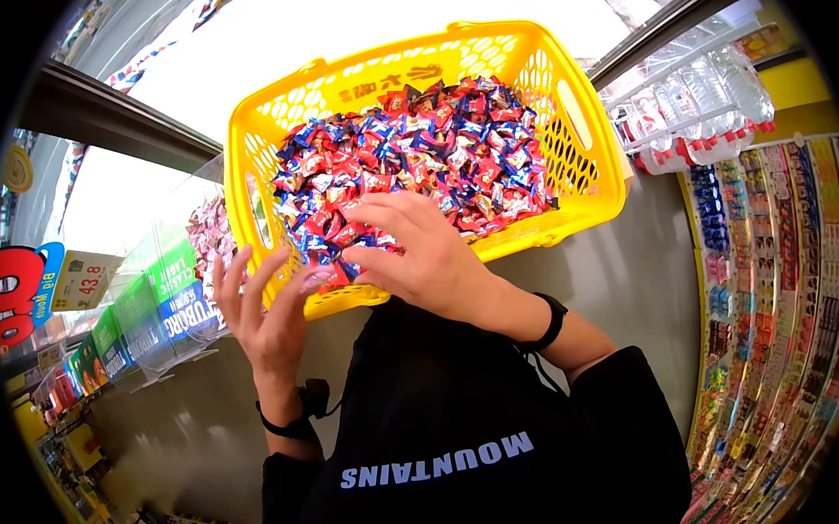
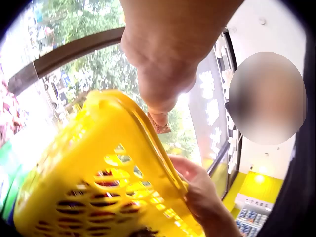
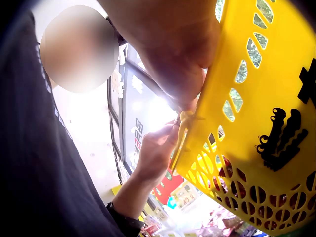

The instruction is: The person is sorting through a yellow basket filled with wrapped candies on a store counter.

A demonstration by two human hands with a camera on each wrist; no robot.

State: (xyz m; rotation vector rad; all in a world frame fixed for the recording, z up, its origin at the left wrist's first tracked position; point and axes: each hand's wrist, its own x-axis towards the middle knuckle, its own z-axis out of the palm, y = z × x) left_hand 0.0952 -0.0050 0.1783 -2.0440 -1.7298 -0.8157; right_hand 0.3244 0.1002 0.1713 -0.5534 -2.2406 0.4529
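A yellow plastic basket (image 1: pixel 590 209) with slotted sides holds a heap of red and blue wrapped candies (image 1: pixel 424 154). At its near left corner, my left hand (image 1: pixel 265 325) pinches a pink wrapped candy (image 1: pixel 322 278); the other fingers are spread. That small wrapper also shows at the fingertips in the left wrist view. My right hand (image 1: pixel 433 263) reaches over the near rim, its thumb and forefinger apart above the candies. Some of its fingers are hidden behind the back of the hand. The right wrist view shows the basket's side (image 3: pixel 237 133) close by the right hand.
Left of the basket, pink wrapped candies (image 1: pixel 207 239) sit in a clear bin beside green and blue boxes (image 1: pixel 170 289). A price card (image 1: pixel 84 280) stands farther left. To the right are a rack of bottles (image 1: pixel 688 105) and shelves of packaged goods (image 1: pixel 764 296).
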